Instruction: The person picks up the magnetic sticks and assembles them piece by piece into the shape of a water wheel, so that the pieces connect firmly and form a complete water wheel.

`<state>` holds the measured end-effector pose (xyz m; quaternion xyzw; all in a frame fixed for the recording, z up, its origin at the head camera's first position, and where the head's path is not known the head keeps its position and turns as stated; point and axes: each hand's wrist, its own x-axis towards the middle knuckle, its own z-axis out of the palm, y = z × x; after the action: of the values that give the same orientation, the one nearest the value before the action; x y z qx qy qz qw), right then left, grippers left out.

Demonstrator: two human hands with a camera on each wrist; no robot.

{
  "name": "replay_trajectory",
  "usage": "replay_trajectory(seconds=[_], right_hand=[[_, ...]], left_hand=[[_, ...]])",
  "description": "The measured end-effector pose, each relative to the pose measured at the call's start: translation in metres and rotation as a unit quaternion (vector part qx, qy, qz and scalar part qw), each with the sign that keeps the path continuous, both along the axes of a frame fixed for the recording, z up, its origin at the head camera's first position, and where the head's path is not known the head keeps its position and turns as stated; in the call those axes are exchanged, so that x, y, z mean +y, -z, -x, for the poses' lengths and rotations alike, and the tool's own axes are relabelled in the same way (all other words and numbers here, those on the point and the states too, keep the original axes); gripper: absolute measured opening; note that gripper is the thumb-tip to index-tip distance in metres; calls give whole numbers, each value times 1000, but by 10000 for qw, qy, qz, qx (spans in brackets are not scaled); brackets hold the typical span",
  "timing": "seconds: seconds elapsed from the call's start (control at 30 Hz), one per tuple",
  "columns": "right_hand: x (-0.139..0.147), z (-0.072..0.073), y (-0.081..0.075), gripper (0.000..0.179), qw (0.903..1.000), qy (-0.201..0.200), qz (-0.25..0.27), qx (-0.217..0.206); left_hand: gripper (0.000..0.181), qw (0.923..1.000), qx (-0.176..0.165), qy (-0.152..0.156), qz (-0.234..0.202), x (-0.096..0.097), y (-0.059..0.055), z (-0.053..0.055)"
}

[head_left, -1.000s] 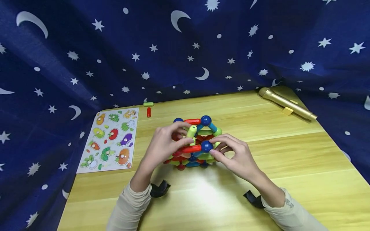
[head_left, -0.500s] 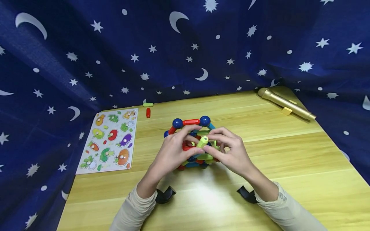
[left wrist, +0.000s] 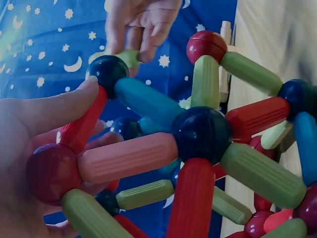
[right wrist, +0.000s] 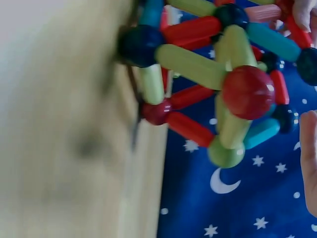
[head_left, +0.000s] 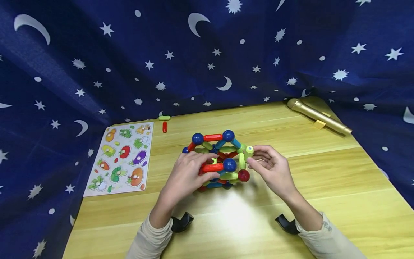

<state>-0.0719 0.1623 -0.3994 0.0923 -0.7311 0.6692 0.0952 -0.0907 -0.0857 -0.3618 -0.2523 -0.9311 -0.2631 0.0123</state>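
Observation:
A ball-and-rod model (head_left: 228, 136) made of blue, red and green balls joined by coloured magnetic rods stands on the wooden table. My left hand (head_left: 185, 174) holds its near upper side, thumb and fingers around a red rod (head_left: 212, 167) that ends in a blue ball (head_left: 230, 165). In the left wrist view, the thumb (left wrist: 64, 106) lies along this red rod (left wrist: 85, 121), its tip at the blue ball (left wrist: 109, 74). At the model's right side, my right hand (head_left: 272, 171) pinches a yellow-green rod (head_left: 248, 153), end up, overlapping the model's green corner in the head view.
A vegetable puzzle board (head_left: 124, 158) lies at the left. Beside it are a loose green rod (head_left: 164, 118) and a loose red rod (head_left: 165, 127). A gold microphone (head_left: 318, 116) lies at the back right. A dark star-patterned cloth (head_left: 181, 54) hangs behind the table.
The yellow-green rod has passed from my left hand to my right, which has carried it rightward. My left hand has moved back onto the red rod.

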Motion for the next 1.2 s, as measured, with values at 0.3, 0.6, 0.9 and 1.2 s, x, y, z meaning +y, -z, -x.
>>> replay_trajectory(seconds=[0.3,0.6,0.9,1.2], right_hand=[[5,-3,20,30,9931,139,-1162,124],[2,-4,29,29,9799,42,-1888,645],[2,-3,32,30,9768,-99,-1922,938],[1,-2,31,31,9690,-159,-2121,1253]], left_hand=[[37,9999,106,-57,86,0,4,-2],[46,9975,606,38,371,16,-1,-4],[47,9942,803,-44,711,26,-1,-5],[43,9936,853,-76,739,26,-2,-4]])
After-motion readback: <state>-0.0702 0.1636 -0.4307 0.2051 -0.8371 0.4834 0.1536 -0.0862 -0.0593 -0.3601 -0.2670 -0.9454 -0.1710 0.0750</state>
